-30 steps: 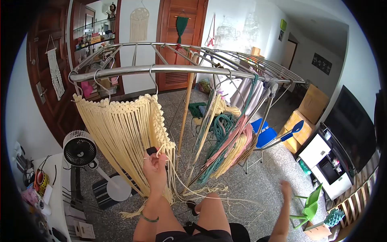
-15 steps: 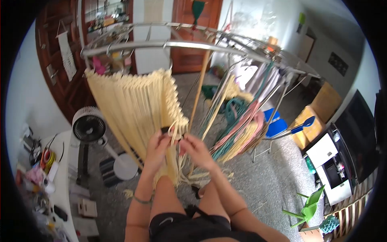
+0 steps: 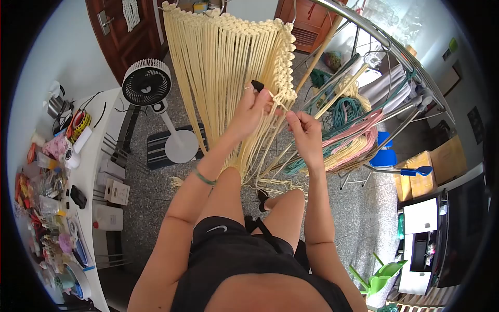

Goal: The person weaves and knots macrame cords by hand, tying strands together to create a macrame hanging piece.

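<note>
A cream macrame piece (image 3: 223,57) hangs from the metal rack, with a knotted band along its top and down its right edge. At the lower end of that knotted edge, my left hand (image 3: 253,109) is closed on cream cord, a small black object by its fingertips. Just to the right, my right hand (image 3: 305,130) pinches a cream cord between thumb and fingers. Loose cream strands hang below and between both hands. Teal, pink and cream cord bundles (image 3: 358,125) hang to the right of my right hand.
The curved metal rack (image 3: 364,23) crosses the upper right. At left are a white fan (image 3: 147,86) and a cluttered white table (image 3: 99,135). A blue chair (image 3: 383,156), cardboard boxes (image 3: 416,179) and a green chair (image 3: 382,275) stand at right. Cord ends lie on the floor.
My right hand came up from the lower right to the cords, then moved slightly right of my left hand, pinching a cord. The view has tilted down.
</note>
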`<control>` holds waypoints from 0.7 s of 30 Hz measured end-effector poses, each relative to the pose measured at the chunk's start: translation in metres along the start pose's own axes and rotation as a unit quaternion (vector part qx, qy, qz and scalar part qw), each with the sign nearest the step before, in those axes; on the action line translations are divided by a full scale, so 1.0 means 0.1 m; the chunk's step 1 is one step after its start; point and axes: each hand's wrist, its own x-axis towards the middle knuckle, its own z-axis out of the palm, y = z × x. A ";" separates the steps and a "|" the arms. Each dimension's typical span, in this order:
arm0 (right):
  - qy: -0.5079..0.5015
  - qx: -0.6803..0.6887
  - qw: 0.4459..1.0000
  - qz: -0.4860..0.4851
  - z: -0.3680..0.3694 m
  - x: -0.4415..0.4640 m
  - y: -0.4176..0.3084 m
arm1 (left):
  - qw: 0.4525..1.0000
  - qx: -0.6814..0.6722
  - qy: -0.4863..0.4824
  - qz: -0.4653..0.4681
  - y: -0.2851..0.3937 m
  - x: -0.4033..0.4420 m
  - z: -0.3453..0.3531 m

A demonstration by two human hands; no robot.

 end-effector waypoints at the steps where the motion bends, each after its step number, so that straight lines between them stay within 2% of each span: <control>1: 0.009 0.019 1.000 0.004 0.04 -0.01 0.01 | 0.999 -0.022 0.023 -0.022 0.03 -0.03 0.06; 2: 0.008 0.023 1.000 0.005 0.05 -0.01 0.03 | 0.998 0.048 0.035 -0.008 0.03 -0.01 0.08; 4: 0.013 0.015 0.999 0.027 0.05 -0.03 0.05 | 0.972 0.171 0.101 0.123 -0.05 0.08 0.15; 6: 0.035 0.010 0.999 0.011 0.07 -0.03 0.11 | 0.957 0.230 0.117 0.131 -0.05 0.13 0.13; 8: 0.099 0.018 0.995 -0.007 0.06 -0.05 0.25 | 0.886 0.389 0.181 0.174 0.01 0.20 0.06; 9: 0.112 0.018 0.994 -0.003 0.03 -0.07 0.28 | 0.865 0.429 0.212 0.155 0.06 0.25 0.02; 12: 0.056 0.011 0.998 -0.014 0.08 -0.19 0.43 | 0.862 0.433 0.196 0.179 0.12 0.25 -0.03; 13: 0.004 0.065 0.997 0.035 0.11 -0.21 0.40 | 0.859 0.441 0.184 0.184 0.15 0.25 -0.04; 14: -0.048 0.121 0.988 0.082 0.12 -0.22 0.37 | 0.908 0.365 0.159 0.129 0.19 0.22 -0.06; 15: -0.132 0.102 0.976 0.144 0.05 -0.20 0.26 | 0.946 0.287 0.133 0.070 0.22 0.19 -0.07; 16: -0.137 0.144 0.968 0.154 0.08 -0.18 0.23 | 0.973 0.205 0.108 0.005 0.25 0.17 -0.08; 17: -0.144 0.184 0.958 0.163 0.12 -0.14 0.21 | 0.984 0.167 0.063 -0.002 0.21 0.17 -0.13; 21: -0.060 0.268 0.952 0.131 0.31 0.09 0.22 | 0.975 0.219 0.031 -0.009 0.20 0.13 -0.04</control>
